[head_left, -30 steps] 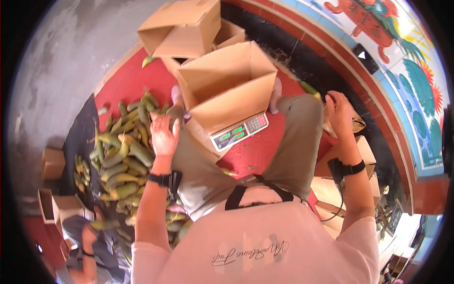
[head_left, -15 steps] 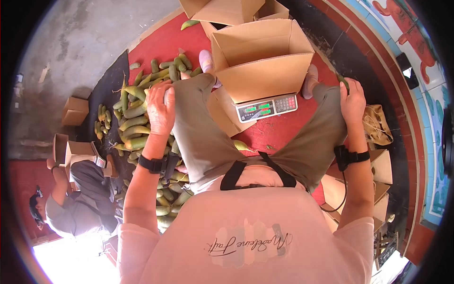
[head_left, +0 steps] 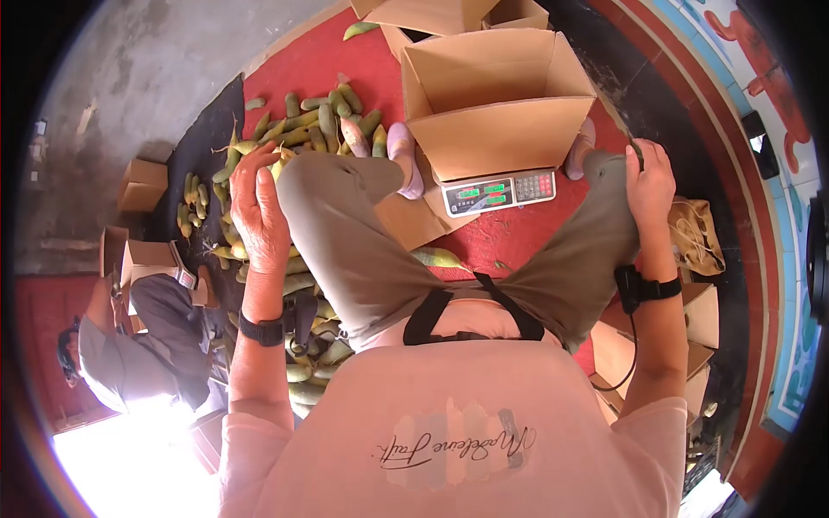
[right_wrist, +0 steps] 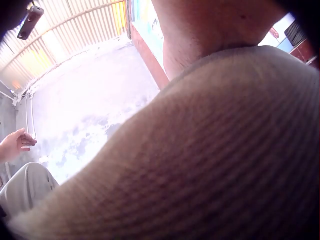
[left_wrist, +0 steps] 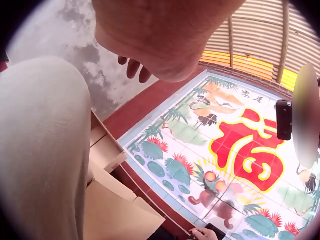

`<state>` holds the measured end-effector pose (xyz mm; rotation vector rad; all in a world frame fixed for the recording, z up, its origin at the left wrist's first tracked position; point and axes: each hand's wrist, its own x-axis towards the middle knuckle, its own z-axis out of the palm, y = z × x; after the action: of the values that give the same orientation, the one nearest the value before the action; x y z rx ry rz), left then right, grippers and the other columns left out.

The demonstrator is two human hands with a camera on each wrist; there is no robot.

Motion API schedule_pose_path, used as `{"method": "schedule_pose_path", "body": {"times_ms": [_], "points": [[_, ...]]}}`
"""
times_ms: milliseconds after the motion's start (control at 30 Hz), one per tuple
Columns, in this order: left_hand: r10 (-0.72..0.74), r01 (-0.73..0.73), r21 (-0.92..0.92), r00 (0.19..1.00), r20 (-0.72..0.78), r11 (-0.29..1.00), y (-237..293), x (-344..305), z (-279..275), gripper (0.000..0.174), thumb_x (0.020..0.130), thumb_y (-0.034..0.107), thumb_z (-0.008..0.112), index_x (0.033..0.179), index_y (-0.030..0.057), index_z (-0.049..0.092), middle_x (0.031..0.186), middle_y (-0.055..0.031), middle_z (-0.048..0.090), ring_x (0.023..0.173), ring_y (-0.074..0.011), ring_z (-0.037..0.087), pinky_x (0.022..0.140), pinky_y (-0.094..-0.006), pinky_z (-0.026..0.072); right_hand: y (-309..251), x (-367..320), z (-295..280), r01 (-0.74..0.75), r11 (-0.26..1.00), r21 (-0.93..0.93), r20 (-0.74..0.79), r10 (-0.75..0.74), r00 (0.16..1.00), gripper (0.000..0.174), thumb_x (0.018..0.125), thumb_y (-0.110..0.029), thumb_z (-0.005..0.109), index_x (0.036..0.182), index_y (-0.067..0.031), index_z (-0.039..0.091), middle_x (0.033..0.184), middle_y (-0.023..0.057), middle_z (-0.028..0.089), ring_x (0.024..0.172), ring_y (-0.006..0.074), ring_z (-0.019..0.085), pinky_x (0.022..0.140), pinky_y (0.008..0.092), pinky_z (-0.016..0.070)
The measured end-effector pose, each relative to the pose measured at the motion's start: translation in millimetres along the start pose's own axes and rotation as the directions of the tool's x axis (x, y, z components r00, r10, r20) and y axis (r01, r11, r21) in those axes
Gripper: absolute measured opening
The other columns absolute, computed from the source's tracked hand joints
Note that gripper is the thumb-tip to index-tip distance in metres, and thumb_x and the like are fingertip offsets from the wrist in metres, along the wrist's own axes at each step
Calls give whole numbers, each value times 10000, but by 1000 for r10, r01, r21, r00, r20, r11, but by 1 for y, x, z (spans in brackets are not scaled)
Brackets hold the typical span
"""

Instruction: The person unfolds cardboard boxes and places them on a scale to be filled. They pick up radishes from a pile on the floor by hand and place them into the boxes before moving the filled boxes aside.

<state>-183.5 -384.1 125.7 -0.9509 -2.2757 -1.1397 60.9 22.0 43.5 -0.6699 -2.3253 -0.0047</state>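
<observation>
My left hand (head_left: 262, 211) is raised beside my left knee (head_left: 332, 186), above a pile of green radishes (head_left: 298, 281), with its fingers loosely bent and nothing held. In the left wrist view, its loose fingers (left_wrist: 134, 68) hang below the palm. My right hand (head_left: 652, 190) rests on my right knee (head_left: 604, 203). Past its thumb shows a dark green piece (head_left: 637, 154), mostly hidden behind the hand. Between my feet, an open cardboard box (head_left: 501, 142) stands behind the lit keypad display of a scale (head_left: 499, 193).
One radish (head_left: 440, 258) lies on the red mat (head_left: 518, 237) near my lap. More cardboard boxes (head_left: 432, 15) stand at the back, others (head_left: 699, 315) at my right near a tan bag (head_left: 695, 235). Another person (head_left: 147, 341) sits at far left by small boxes (head_left: 142, 186).
The head view has swung, bringing the other person fully into sight. My left hand has come off the left knee and moved outward over the radishes. The right hand stays on its knee.
</observation>
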Motion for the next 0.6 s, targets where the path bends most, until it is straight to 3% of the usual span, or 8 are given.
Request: {"method": "schedule_pose_path", "body": {"times_ms": [433, 600], "points": [[-59, 59, -5, 998, 3, 998, -30, -11, 6, 210, 901, 119, 440, 936, -9, 603, 1078, -143, 599, 1064, -287, 507, 952, -373, 355, -11, 4, 4, 36, 999, -8, 82, -35, 996, 179, 844, -155, 570, 965, -27, 602, 956, 129, 600, 896, 312, 573, 779, 377, 459], [-182, 183, 63, 983, -24, 981, -63, -27, 8, 236, 909, 199, 476, 936, -3, 596, 1024, -143, 610, 1015, -307, 524, 922, -384, 378, -19, 8, 3, 100, 995, -5, 112, -98, 989, 171, 862, -113, 550, 992, -10, 589, 975, 154, 594, 906, 336, 566, 780, 387, 455]]}}
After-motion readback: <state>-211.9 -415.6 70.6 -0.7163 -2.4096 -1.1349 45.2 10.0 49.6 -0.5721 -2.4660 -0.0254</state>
